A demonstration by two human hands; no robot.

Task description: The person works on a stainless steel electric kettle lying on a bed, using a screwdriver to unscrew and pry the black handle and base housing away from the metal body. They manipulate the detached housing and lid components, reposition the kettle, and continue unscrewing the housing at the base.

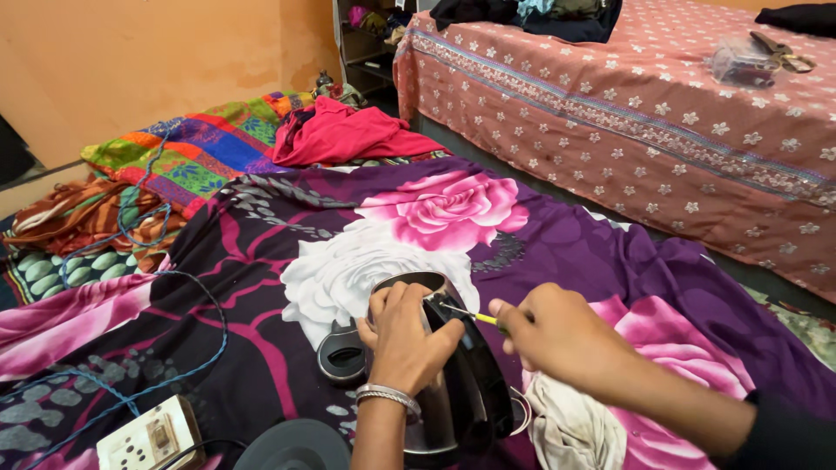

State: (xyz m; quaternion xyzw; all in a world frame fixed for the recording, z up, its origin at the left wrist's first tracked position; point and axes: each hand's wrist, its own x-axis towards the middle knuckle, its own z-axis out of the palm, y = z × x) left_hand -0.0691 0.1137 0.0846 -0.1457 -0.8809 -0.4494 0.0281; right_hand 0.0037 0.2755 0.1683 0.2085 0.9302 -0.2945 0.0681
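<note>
Kettle (pixel 461 392), black and steel, lies tilted on our purple floral sheet (pixel 610 252); our left hand (pixel 402 339) wraps closed around its body while our right hand (pixel 557 335) pinches a yellow-handled screwdriver (pixel 475 315) against its rim. Just left sit its lid (pixel 341 357) and a white extension box (pixel 152 435); farther off, a pink-covered bed (pixel 627 96)
</note>
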